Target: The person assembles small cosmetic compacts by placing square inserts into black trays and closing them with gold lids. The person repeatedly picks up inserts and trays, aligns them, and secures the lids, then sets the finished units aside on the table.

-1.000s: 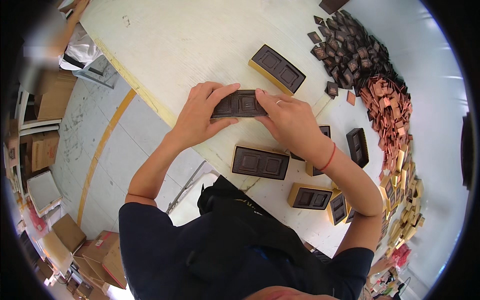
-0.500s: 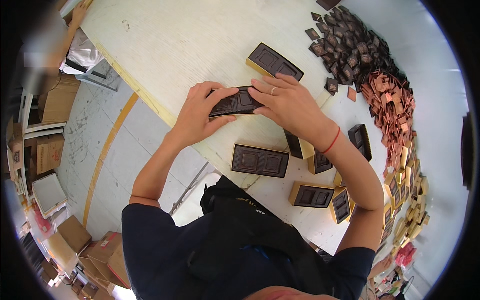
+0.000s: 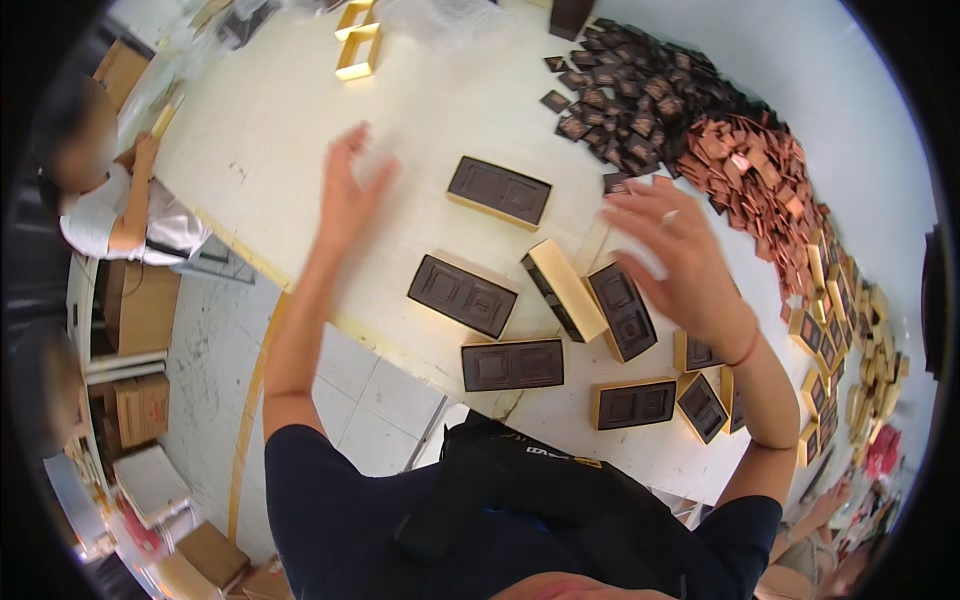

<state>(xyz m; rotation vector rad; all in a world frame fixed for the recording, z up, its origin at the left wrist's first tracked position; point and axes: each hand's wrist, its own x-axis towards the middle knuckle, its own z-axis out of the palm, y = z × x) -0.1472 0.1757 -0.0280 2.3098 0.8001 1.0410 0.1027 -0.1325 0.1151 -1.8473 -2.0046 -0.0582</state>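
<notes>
My left hand [image 3: 352, 195] is raised over the table with its fingers apart, slightly blurred and holding nothing. My right hand [image 3: 672, 250] reaches over the table with fingers spread, also empty, beside a gold box with a dark tray [image 3: 620, 312]. Between my hands lie a gold box with a dark two-compartment tray [image 3: 500, 191] and a second such box [image 3: 463, 296] nearer to me. A third tray box [image 3: 513, 365] sits near the table edge. One gold box [image 3: 566, 290] lies on its side, touching or close to its neighbour.
Piles of dark square pieces [image 3: 635, 95] and copper-coloured pieces [image 3: 752, 185] lie beyond my right hand. Several more gold boxes [image 3: 634, 403] stand near my right forearm. Two gold frames [image 3: 358, 52] lie at the far side. A person [image 3: 120, 210] works at the left table edge.
Both hands have let go of the tray box they held and moved apart, left hand leftward, right hand rightward. The box now rests on the table. The head view has shifted.
</notes>
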